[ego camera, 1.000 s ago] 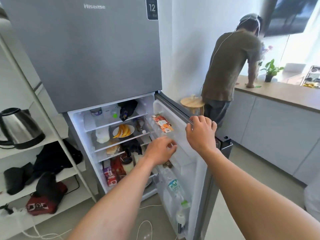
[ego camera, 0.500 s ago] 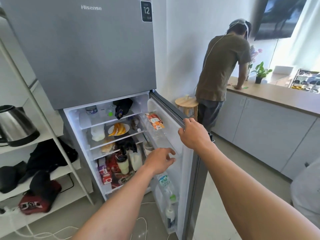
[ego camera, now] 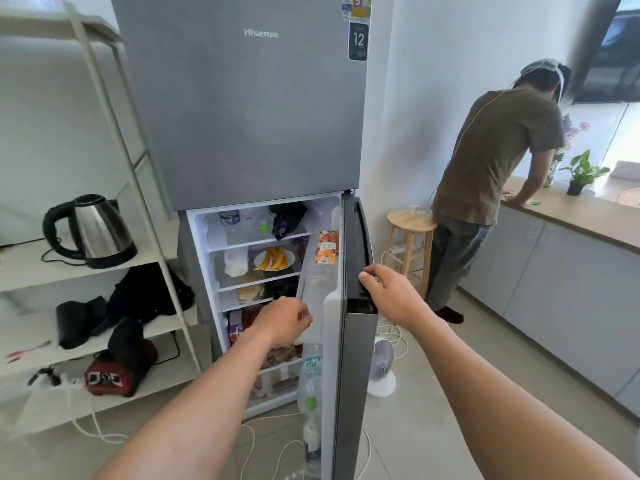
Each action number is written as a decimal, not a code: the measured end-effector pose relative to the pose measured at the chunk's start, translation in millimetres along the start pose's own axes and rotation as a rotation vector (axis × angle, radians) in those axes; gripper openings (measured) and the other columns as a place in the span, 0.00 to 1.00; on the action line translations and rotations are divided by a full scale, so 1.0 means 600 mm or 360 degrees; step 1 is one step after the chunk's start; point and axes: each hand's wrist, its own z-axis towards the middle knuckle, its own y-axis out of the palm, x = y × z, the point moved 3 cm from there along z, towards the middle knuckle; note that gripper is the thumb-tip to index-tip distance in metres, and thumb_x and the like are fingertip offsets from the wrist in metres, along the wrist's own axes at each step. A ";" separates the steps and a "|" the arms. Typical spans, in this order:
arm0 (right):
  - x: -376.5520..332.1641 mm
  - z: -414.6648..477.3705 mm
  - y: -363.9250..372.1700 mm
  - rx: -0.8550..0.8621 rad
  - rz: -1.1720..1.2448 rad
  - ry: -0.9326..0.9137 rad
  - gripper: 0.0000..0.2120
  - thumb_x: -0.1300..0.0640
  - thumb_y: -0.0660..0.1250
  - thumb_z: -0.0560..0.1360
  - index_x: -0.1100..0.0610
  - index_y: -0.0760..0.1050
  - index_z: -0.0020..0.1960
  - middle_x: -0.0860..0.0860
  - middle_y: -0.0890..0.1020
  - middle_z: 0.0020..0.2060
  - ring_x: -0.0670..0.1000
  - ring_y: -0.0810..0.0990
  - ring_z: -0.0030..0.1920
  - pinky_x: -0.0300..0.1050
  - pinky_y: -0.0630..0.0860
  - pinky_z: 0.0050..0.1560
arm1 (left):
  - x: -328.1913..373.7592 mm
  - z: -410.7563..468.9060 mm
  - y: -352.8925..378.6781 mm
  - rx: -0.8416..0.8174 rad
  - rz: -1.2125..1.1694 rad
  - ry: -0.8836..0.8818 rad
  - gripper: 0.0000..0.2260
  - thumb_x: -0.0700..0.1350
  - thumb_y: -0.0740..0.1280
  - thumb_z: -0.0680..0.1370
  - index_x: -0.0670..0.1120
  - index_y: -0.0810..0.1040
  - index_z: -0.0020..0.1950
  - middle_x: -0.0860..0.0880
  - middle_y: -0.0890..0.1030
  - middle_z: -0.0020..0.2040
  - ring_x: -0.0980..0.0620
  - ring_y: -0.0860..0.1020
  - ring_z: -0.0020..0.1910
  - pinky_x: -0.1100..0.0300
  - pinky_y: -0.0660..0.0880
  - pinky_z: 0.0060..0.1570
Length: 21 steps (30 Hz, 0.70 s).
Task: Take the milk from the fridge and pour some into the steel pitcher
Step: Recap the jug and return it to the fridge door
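Note:
The grey fridge (ego camera: 242, 116) has its lower door (ego camera: 358, 375) swung open and seen edge-on. My right hand (ego camera: 388, 296) grips the door's outer edge at the dark handle recess. My left hand (ego camera: 284, 323) reaches in beside the door's inner shelf (ego camera: 313, 282), fingers curled against it; whether it holds anything is hidden. A white jug (ego camera: 236, 261) stands on the second shelf inside. Plastic bottles (ego camera: 310, 382) fill the lower door rack. No carton clearly marked as milk shows, and no steel pitcher is in view.
A white rack (ego camera: 104, 265) on the left carries a steel kettle (ego camera: 91, 230), dark bags and cables. A person (ego camera: 491, 181) leans on the wooden counter (ego camera: 581, 213) at right, beside a stool (ego camera: 410, 223). A small white fan (ego camera: 381, 368) and cords lie on the floor behind the door.
The door now appears edge-on and my view has risen and shifted right. My left hand's fingers have curled at the door's inner shelf. My right hand keeps its grip on the door.

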 end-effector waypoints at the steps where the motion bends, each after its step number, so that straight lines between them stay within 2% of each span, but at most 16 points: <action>1: -0.005 0.003 0.008 -0.0027 0.0016 -0.0034 0.16 0.51 0.56 0.82 0.56 0.75 0.64 0.53 0.80 0.57 0.53 0.77 0.58 0.47 0.72 0.59 | -0.012 -0.002 -0.007 -0.0006 0.0012 -0.0032 0.13 0.53 0.62 0.81 0.48 0.83 0.53 0.50 0.84 0.51 0.49 0.81 0.49 0.51 0.78 0.50; 4: -0.013 0.016 0.030 -0.0104 -0.0032 -0.0152 0.14 0.58 0.56 0.82 0.57 0.77 0.62 0.52 0.81 0.57 0.53 0.78 0.58 0.45 0.72 0.59 | -0.040 -0.005 -0.028 0.0010 -0.0004 -0.0097 0.14 0.55 0.61 0.81 0.48 0.82 0.52 0.50 0.84 0.49 0.48 0.80 0.48 0.48 0.78 0.51; 6: -0.017 0.028 0.049 -0.0181 -0.0176 -0.0310 0.15 0.63 0.57 0.80 0.56 0.77 0.62 0.51 0.78 0.62 0.52 0.76 0.63 0.42 0.68 0.64 | -0.055 -0.006 -0.044 0.0061 -0.0097 -0.0128 0.15 0.55 0.59 0.82 0.48 0.80 0.46 0.49 0.82 0.44 0.48 0.80 0.45 0.47 0.78 0.49; 8: -0.023 0.039 0.066 -0.0212 -0.0290 -0.0472 0.17 0.65 0.58 0.79 0.56 0.77 0.64 0.50 0.76 0.67 0.52 0.73 0.67 0.42 0.64 0.69 | -0.065 -0.007 -0.062 0.0140 -0.0228 -0.0154 0.17 0.56 0.57 0.83 0.48 0.78 0.43 0.50 0.81 0.42 0.49 0.79 0.43 0.49 0.77 0.49; 10: -0.035 0.054 0.085 -0.0203 -0.0330 -0.0567 0.17 0.66 0.58 0.79 0.56 0.76 0.65 0.50 0.76 0.67 0.52 0.73 0.67 0.42 0.64 0.69 | -0.075 -0.006 -0.085 0.0235 -0.0357 -0.0175 0.19 0.57 0.55 0.83 0.49 0.79 0.44 0.50 0.82 0.42 0.50 0.79 0.44 0.50 0.76 0.50; 14: -0.062 0.084 0.123 -0.0129 -0.0341 -0.0623 0.16 0.64 0.59 0.80 0.56 0.76 0.65 0.50 0.78 0.64 0.53 0.73 0.66 0.44 0.67 0.68 | -0.097 -0.002 -0.115 0.0295 -0.0580 -0.0195 0.24 0.61 0.53 0.82 0.45 0.80 0.56 0.45 0.83 0.53 0.47 0.80 0.54 0.48 0.75 0.58; 17: -0.075 0.109 0.145 -0.0173 -0.0404 -0.0667 0.17 0.63 0.58 0.81 0.54 0.74 0.68 0.50 0.76 0.67 0.53 0.71 0.68 0.45 0.67 0.69 | -0.113 -0.007 -0.131 0.0306 -0.0678 -0.0185 0.23 0.65 0.53 0.81 0.53 0.78 0.63 0.54 0.81 0.60 0.53 0.76 0.61 0.51 0.72 0.63; 19: -0.083 0.129 0.155 -0.0215 -0.0468 -0.0685 0.19 0.63 0.58 0.81 0.52 0.71 0.70 0.49 0.72 0.70 0.52 0.69 0.70 0.45 0.65 0.70 | -0.125 -0.011 -0.143 0.0379 -0.0734 -0.0167 0.19 0.62 0.58 0.81 0.55 0.76 0.65 0.58 0.78 0.62 0.57 0.75 0.62 0.56 0.70 0.63; 21: -0.090 0.150 0.166 -0.0231 -0.0491 -0.0642 0.21 0.63 0.57 0.80 0.50 0.70 0.71 0.47 0.67 0.74 0.53 0.70 0.70 0.46 0.66 0.68 | -0.137 -0.012 -0.153 0.0457 -0.0728 -0.0133 0.20 0.61 0.64 0.79 0.55 0.74 0.68 0.58 0.78 0.62 0.58 0.75 0.63 0.58 0.70 0.63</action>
